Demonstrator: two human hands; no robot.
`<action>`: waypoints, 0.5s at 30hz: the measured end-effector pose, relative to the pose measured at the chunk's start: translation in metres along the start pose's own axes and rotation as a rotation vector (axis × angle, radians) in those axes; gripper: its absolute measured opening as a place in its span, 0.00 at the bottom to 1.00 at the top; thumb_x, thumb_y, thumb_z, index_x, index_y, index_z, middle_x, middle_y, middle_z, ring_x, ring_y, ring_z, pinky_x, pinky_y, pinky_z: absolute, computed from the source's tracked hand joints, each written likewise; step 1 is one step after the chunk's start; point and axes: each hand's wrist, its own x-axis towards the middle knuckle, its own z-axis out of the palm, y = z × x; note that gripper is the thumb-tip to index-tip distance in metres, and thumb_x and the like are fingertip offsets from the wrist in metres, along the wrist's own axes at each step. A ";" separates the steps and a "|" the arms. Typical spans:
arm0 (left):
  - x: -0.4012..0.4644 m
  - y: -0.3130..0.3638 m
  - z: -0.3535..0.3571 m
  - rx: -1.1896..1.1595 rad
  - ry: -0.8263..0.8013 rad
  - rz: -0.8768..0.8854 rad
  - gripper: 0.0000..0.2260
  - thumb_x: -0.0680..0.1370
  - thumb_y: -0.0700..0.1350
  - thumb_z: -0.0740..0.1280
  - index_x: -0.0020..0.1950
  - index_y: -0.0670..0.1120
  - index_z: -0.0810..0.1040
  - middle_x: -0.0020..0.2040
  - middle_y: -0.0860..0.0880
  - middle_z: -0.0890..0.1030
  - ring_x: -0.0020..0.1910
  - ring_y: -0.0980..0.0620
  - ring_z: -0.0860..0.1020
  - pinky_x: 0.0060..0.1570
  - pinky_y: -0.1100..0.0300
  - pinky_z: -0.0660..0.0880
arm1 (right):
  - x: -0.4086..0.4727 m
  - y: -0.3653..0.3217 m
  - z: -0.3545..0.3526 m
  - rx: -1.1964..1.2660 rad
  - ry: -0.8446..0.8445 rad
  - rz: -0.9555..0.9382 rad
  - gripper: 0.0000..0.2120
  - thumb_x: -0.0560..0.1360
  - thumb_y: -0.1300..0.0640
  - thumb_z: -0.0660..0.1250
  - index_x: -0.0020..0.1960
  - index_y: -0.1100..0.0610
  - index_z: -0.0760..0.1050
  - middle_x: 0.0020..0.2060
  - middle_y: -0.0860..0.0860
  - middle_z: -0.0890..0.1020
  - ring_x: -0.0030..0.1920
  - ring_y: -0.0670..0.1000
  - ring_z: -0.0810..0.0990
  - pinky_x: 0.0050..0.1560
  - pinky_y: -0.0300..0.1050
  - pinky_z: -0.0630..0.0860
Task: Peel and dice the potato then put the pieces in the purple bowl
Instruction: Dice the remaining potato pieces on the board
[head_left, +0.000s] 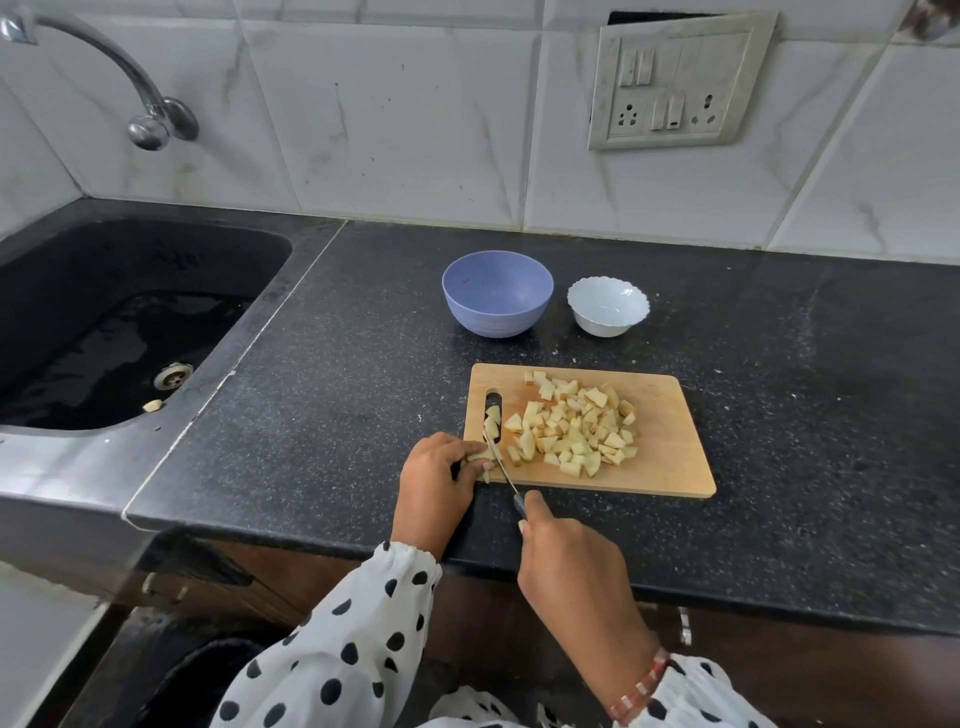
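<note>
At the rectangular wooden cutting board's eight o'clock corner, the left hand pinched the last pale peeled potato strip while the right hand gripped the slim knife; curled-back fingertips would suit, the empty round purple bowl waiting at twelve.

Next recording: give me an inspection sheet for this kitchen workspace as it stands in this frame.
Surface: black speckled countertop, crumbs near the bowls.
Job's things: wooden cutting board carries the diced potato pile; purple bowl empty; last potato piece at the board's left edge.
Clutter: empty white bowl; a scrap in the sink.
Hands: left hand holds the potato piece; right hand grips the knife, blade on the piece.
Cables: nothing seen.
Surroundings: tiled wall, tap, switch panel.
</note>
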 end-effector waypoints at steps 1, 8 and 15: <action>0.000 0.001 0.000 0.004 -0.002 0.006 0.08 0.68 0.40 0.75 0.45 0.42 0.84 0.39 0.48 0.80 0.40 0.50 0.76 0.43 0.68 0.66 | 0.000 0.000 0.001 -0.001 -0.001 0.000 0.22 0.82 0.53 0.51 0.75 0.54 0.54 0.49 0.49 0.81 0.46 0.47 0.80 0.41 0.40 0.73; 0.000 0.000 0.001 0.009 0.001 0.012 0.08 0.69 0.41 0.74 0.46 0.43 0.84 0.39 0.49 0.80 0.40 0.50 0.76 0.44 0.69 0.65 | 0.010 0.005 -0.001 0.015 0.011 -0.005 0.18 0.81 0.53 0.52 0.71 0.53 0.61 0.49 0.50 0.81 0.49 0.50 0.80 0.40 0.42 0.71; -0.003 -0.002 -0.001 -0.005 0.007 0.034 0.08 0.69 0.42 0.74 0.47 0.43 0.84 0.39 0.50 0.80 0.40 0.52 0.76 0.44 0.68 0.67 | -0.004 0.022 -0.004 0.158 0.074 0.039 0.20 0.81 0.50 0.52 0.73 0.50 0.61 0.46 0.48 0.81 0.46 0.48 0.80 0.38 0.37 0.68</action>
